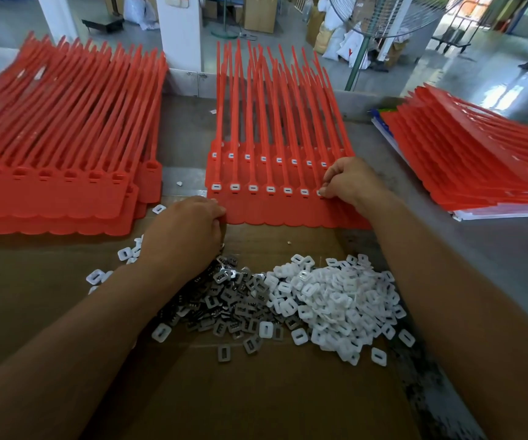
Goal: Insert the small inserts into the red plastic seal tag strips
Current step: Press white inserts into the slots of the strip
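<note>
A red plastic seal tag strip (275, 208), a joined row of flat tags with long thin tails pointing away from the person, lies in the middle of the grey desk (494, 242), its near scalloped edge overlapping a brown cardboard sheet (256, 392). It lies on top of at least one more strip of the same kind, whose row of filled sockets shows just behind it. Small white rectangular inserts (251, 188) sit in the sockets along its near row. The right hand (348, 179) is at the right end of that row, its curled fingers and thumb pinching the strip at a socket where a bit of white shows under the fingertips (325, 190). The left hand (183, 230) has its fingers curled round the near left corner of the same strip, gripping its edge. Just in front of the strip, on the cardboard, lie two touching heaps: loose white plastic inserts (335, 300) on the right and grey metal toothed clips (224, 300) on the left, partly under the left wrist, with a few stray white pieces scattered around. A tall stack of red strips with unfilled sockets (59, 154) lies to the left, and another slanting stack of red strips (478, 154) rests on papers to the right, both well apart from the hands. Beyond the desk stand a white pillar (178, 30) and a wire-guarded fan (383, 17) on a workshop floor
</note>
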A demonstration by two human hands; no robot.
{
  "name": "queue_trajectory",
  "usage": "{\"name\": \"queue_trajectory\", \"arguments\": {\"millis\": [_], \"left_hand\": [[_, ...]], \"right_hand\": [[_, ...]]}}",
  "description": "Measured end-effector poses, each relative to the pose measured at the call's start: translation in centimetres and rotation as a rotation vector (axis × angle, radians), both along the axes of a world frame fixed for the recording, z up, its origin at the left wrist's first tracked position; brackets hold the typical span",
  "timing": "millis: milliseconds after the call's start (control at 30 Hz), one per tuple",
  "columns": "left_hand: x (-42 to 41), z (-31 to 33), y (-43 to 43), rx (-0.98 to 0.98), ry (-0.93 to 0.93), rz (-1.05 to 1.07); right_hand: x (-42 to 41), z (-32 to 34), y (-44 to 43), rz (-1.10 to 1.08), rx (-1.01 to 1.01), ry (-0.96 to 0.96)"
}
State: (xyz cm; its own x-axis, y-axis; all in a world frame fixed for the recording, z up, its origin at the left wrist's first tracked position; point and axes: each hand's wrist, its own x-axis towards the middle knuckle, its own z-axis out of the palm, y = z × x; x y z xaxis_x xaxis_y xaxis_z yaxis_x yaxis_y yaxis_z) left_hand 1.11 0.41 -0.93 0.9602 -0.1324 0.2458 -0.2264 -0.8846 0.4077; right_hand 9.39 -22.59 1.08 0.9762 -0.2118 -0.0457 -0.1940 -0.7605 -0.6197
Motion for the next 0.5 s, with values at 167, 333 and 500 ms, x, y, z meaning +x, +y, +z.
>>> {"name": "queue_trajectory", "arguments": {"millis": [167,333,500], "left_hand": [[-0.1,0.0,0.0,0.001,-0.005,0.0],[0.0,0.1,0.0,0.001,-0.005,0.007],[-0.1,0.2,0.0,0.008,-0.001,0.013]], "right_hand": [[-0.4,-1.1,-0.3,-0.003,-0.036,-0.086],[-1.0,-1.4,-0.7,0.053,-0.062,-0.145],[-3.1,0.2,-0.6,0.158,-0.009,-0.154]]}}
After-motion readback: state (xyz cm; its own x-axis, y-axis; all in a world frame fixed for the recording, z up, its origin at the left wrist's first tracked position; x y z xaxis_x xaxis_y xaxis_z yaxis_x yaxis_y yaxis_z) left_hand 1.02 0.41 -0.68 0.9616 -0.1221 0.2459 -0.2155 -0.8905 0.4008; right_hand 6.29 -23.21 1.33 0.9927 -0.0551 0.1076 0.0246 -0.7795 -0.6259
